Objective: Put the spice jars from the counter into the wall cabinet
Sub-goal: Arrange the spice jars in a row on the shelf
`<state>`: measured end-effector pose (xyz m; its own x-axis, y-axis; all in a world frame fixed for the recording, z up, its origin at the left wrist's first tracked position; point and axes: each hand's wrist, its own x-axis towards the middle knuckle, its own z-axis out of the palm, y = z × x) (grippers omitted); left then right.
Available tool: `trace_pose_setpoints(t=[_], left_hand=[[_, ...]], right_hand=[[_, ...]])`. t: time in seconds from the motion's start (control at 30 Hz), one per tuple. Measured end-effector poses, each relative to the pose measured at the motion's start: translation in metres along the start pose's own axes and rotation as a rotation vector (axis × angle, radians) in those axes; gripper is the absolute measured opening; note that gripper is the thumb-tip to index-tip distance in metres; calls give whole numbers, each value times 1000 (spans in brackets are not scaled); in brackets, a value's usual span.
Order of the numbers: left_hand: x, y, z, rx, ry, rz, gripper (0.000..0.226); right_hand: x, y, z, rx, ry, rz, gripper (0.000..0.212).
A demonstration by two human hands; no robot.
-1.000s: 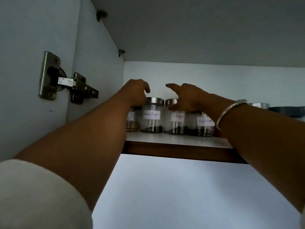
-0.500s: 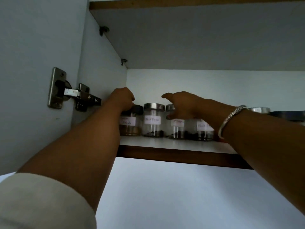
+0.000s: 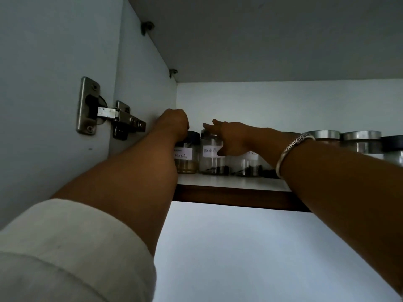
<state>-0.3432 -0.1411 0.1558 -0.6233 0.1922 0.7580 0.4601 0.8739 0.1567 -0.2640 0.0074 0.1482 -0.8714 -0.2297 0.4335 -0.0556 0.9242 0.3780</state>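
Several glass spice jars stand in a row on the wall cabinet's shelf (image 3: 229, 196). My left hand (image 3: 174, 125) reaches up and grips the black lid of the leftmost jar, the masala jar (image 3: 185, 159), with curled fingers. My right hand (image 3: 232, 136) rests against the Black Pepper jar (image 3: 208, 159) beside it, fingers stretched out over its lid and thumb down the front of its label. A third labelled jar (image 3: 248, 164) shows under my right wrist, which wears a silver bangle.
More jars with silver lids (image 3: 323, 136) (image 3: 362, 139) and a dark-lidded one (image 3: 392, 144) stand further right on the shelf. The open cabinet door (image 3: 43, 83) with its metal hinge (image 3: 109, 115) is at the left. An upper shelf closes the space overhead.
My left hand has moved left from the Black Pepper jar onto the masala jar's lid. My right hand has shifted left from the third jar to the Black Pepper jar.
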Motion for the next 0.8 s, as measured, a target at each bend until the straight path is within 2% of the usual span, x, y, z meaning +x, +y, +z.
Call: trace_pose_setpoints(t=[0.13, 0.27, 0.4, 0.5, 0.67, 0.73, 0.8], left_hand=[[-14, 22, -8, -89, 39, 163, 43], [-27, 67, -5, -58, -38, 388, 41], [-41, 126, -1, -9, -16, 570, 41], [-48, 168, 0, -58, -59, 584, 42], [-48, 229, 8, -196, -122, 533, 43], [-47, 248, 18, -139, -139, 514, 33], [-46, 257, 27, -42, -130, 481, 24]], right_hand=[[-18, 32, -7, 14, 92, 135, 74], [-48, 78, -8, 3, 14, 297, 74], [-90, 120, -10, -26, -18, 378, 84], [-119, 144, -10, -48, 2, 412, 83], [-142, 170, 5, -10, 27, 419, 67], [-146, 175, 13, 42, 32, 414, 56], [-148, 177, 18, 88, 38, 401, 58]])
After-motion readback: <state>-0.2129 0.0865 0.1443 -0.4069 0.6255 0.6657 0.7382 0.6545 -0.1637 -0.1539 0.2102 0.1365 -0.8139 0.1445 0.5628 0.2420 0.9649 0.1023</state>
